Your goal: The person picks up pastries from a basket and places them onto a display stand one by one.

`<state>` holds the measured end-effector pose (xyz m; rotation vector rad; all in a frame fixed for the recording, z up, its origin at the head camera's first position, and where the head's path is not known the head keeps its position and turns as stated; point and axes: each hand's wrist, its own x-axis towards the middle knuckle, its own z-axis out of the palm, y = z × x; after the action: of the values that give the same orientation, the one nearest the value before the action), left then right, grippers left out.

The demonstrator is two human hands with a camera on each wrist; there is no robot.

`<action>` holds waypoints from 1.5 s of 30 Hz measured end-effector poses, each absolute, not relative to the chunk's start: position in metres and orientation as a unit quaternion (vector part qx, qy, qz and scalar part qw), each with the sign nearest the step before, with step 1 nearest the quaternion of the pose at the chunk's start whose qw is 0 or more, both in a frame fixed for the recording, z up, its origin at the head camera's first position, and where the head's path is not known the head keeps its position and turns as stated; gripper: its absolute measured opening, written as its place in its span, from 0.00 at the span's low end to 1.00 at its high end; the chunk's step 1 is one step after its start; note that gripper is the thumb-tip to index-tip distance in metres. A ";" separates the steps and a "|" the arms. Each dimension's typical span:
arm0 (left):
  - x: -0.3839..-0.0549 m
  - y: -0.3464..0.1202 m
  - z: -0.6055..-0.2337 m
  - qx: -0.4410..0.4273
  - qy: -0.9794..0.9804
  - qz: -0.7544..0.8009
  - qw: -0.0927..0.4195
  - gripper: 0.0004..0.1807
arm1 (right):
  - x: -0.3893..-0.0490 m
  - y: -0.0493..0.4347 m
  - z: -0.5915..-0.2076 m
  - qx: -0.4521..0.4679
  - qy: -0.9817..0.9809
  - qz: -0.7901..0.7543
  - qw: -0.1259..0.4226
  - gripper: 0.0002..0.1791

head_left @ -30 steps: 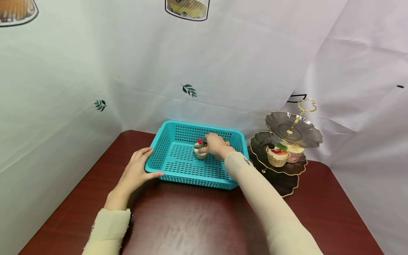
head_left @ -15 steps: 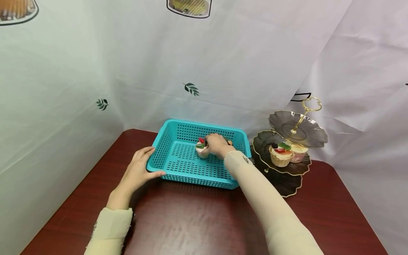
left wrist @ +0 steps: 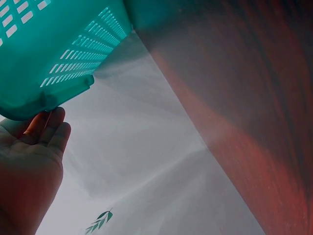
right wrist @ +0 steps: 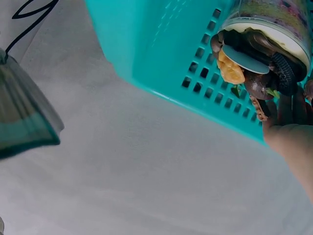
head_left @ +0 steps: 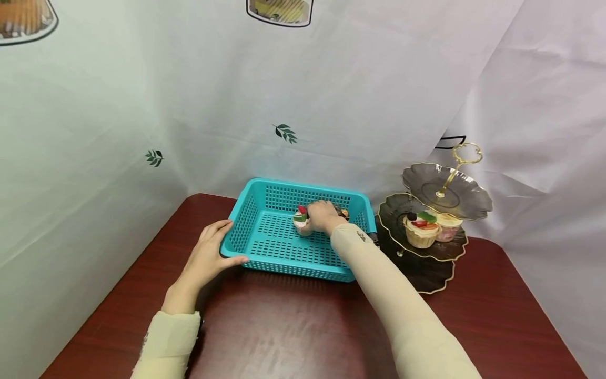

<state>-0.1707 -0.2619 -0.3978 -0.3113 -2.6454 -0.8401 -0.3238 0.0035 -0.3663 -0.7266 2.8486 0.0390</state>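
Inside the turquoise plastic basket [head_left: 265,259] my right hand [head_left: 324,216] holds a strawberry-topped cupcake [head_left: 301,223] with white cream and a green leaf; the palm and fingertips are hidden from above. Behind that hand shows a second dessert with brown topping [head_left: 343,212]. The right wrist view has a clear dessert cup [right wrist: 274,41] with chocolate and nut-like toppings close up, the fingers [right wrist: 293,110] just beyond it. My left hand [head_left: 203,258] rests at the basket's near left corner, fingers along the left rim and thumb straight on the front rim.
Right of the basket stands a dark three-tier dessert stand [head_left: 445,197] with gold edges and a ring handle. Its middle tier carries a fruit-topped cupcake [head_left: 420,231] and a pink-sided dessert cup [head_left: 447,227]. A white printed backdrop [head_left: 227,95] hangs behind the dark red table [head_left: 279,321].
The strawberry-topped cupcake now leans in my right hand, where it stood upright a second ago, the thumb beside it. The left hand keeps its place on the basket. The whole view has shifted slightly.
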 end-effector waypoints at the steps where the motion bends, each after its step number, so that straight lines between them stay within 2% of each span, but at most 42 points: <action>1: -0.171 -0.261 -0.398 -0.110 -0.933 -0.297 0.172 0.53 | -0.324 0.004 -0.366 -0.244 0.964 0.015 0.101 0.22; 22: -0.170 -0.254 -0.393 -0.110 -0.933 -0.301 0.165 0.52 | -0.328 0.015 -0.366 -0.213 0.974 -0.006 0.079 0.20; 28: -0.170 -0.255 -0.395 -0.108 -0.934 -0.299 0.162 0.52 | -0.327 0.014 -0.361 -0.231 0.971 -0.012 0.059 0.23; 45: -0.167 -0.261 -0.395 -0.104 -0.936 -0.294 0.165 0.51 | -0.311 0.008 -0.340 -0.236 0.964 -0.101 0.068 0.28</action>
<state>-0.1665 -0.2605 -0.3951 -0.2957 -2.6672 -0.8366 -0.3109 0.0079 -0.3395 -0.7124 2.9049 -0.3032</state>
